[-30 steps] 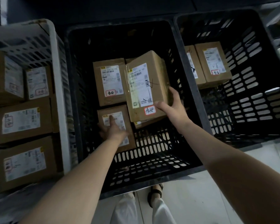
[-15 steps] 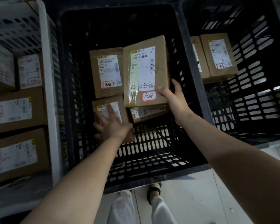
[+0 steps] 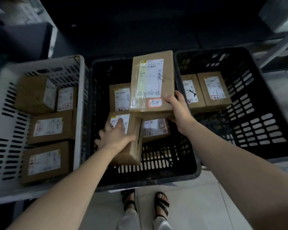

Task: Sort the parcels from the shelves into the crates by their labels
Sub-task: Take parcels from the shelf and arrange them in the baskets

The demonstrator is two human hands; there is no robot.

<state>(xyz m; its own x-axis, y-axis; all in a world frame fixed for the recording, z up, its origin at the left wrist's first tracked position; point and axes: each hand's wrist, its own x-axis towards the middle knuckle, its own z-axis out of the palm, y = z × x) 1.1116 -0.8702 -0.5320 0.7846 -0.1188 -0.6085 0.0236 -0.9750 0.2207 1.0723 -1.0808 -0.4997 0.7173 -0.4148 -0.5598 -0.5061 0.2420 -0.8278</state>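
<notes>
My right hand grips the near right corner of a large brown parcel with a white label and an orange-edged sticker, holding it above the middle black crate. My left hand grips a smaller parcel, lifted and tilted at the crate's front left. Two more parcels lie in that crate: one at the back, one under the large parcel.
A white crate on the left holds several labelled parcels. The black crate on the right holds two parcels at its back left. Light tiled floor and my sandalled feet lie below. Shelf frames show at the upper right.
Both parcels have risen: the right hand lifted the large parcel higher above the crate, and the left hand closed on the small parcel and raised it, tilted. The camera pulled back.
</notes>
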